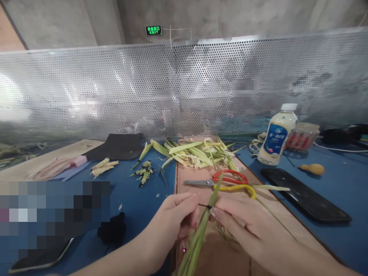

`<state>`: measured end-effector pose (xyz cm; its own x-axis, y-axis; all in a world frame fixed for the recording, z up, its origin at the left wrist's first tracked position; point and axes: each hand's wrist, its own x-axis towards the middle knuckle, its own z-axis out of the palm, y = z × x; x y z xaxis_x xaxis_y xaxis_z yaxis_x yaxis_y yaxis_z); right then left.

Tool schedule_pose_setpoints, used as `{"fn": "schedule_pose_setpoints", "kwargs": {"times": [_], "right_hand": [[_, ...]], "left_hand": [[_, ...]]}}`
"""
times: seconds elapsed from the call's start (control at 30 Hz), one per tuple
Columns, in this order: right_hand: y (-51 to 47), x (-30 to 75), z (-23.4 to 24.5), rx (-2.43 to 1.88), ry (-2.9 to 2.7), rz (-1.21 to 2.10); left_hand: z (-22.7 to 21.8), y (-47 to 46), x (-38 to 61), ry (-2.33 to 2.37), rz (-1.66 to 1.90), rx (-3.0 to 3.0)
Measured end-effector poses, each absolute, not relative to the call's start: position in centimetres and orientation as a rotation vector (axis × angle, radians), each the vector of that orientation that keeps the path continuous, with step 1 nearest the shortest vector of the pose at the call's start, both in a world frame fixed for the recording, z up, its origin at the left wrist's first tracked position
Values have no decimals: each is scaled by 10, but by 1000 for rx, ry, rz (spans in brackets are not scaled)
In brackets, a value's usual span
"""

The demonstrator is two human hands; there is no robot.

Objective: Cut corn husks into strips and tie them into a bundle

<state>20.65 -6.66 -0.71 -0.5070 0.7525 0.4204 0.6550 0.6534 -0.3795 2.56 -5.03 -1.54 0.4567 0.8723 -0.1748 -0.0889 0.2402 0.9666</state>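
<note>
My left hand [175, 216] and my right hand [235, 222] meet over a brown board [267, 207], both pinched round a bundle of green leaf strips [198, 237] that runs from the bottom edge up between them. A thin dark tie [204, 206] crosses the bundle at the fingertips. Just beyond the hands lie red-handled scissors [221, 179], with a yellow loop [238, 188] in front of them. A heap of cut green and pale leaves [195, 153] covers the far end of the board.
A white bottle with a blue label [277, 136] and a small clear jar [303, 136] stand at the right. A black tray [304, 199] lies on the blue table [345, 184], a phone [40, 257] at the lower left. A perforated metal screen [184, 88] closes the back.
</note>
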Motion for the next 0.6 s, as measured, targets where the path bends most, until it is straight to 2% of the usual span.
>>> {"fn": "schedule_pose_setpoints", "kwargs": {"times": [0.37,0.5,0.6], "right_hand": [[-71,203,2,-933,-2298,105],[-68,204,0,-916,-2268,90],[-62,208,-3,-821,-2243,-47]], "left_hand": [[-14,-57,32,881,781,961],[-13,-56,31,955,854,1129],[-7,-55,30,1003,918,1304]]}}
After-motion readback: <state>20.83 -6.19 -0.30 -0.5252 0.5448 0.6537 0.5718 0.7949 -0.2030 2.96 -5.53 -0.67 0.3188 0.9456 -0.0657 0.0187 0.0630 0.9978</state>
